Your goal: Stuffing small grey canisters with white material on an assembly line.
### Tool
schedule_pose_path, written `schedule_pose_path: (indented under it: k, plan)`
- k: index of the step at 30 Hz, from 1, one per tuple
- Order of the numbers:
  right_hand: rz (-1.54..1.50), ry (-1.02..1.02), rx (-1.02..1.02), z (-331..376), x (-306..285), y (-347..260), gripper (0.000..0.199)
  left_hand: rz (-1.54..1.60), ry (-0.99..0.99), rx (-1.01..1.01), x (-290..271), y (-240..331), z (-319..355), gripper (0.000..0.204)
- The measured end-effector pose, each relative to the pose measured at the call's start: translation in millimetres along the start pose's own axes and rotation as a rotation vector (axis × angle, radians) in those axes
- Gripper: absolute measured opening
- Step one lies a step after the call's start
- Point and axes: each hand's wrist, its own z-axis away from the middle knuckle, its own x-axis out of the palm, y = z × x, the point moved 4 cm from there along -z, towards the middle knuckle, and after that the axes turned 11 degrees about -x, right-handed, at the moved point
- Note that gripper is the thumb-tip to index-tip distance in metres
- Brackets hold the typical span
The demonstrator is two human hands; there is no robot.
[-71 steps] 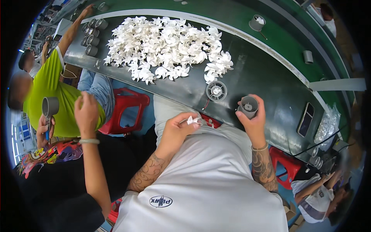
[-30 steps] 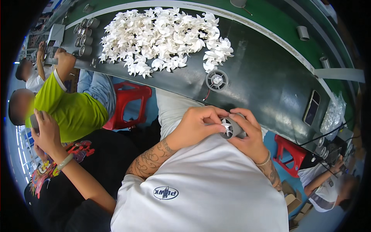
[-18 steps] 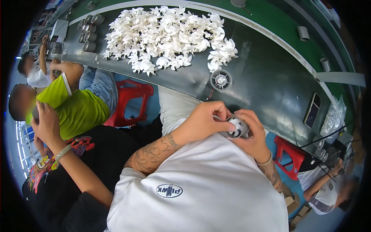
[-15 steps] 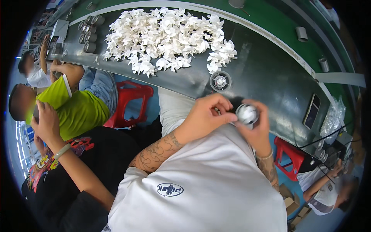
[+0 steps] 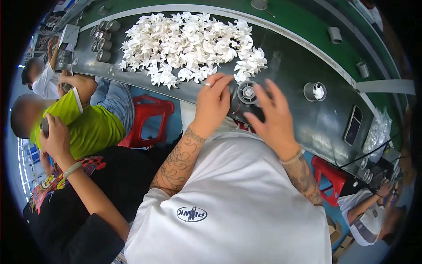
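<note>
A grey round fan housing (image 5: 241, 97) with a spoked face stands near the table's front edge, between my two hands. My right hand (image 5: 277, 121), fingers spread and empty, reaches toward its right side. Left of the housing, my left hand (image 5: 213, 101) is raised with its fingers extended and nothing visible in them; a ring is on one finger. Just beyond lies a wide heap of white fan impellers (image 5: 184, 44). Farther right on the table stands another grey housing (image 5: 308, 91) with a white impeller (image 5: 318, 91) inside it.
Several grey housings (image 5: 103, 56) stand at the far left of the table. A phone (image 5: 354, 125) and a clear plastic bag (image 5: 379, 134) lie at the right. Beyond the white rail, a green belt (image 5: 303, 26) carries grey cylinders (image 5: 335, 35). A co-worker's arm (image 5: 88, 193) is close at my left.
The housing that my hands held now stands at the right of the table, released. My left hand has moved farther forward, and my right hand has moved toward the spoked housing.
</note>
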Motion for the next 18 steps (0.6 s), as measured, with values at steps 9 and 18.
schedule_pose_path:
  k: [9, 18]
  plan:
    - [-0.089, 0.126, 0.184, 8, 6, 18, 0.038, -0.373, -0.129, 0.104, 21, 0, -15, 0.037]
    - [-1.085, 0.59, 0.697, 47, -7, 50, 0.041, -0.135, -0.074, 0.094, 16, 1, -9, 0.031]
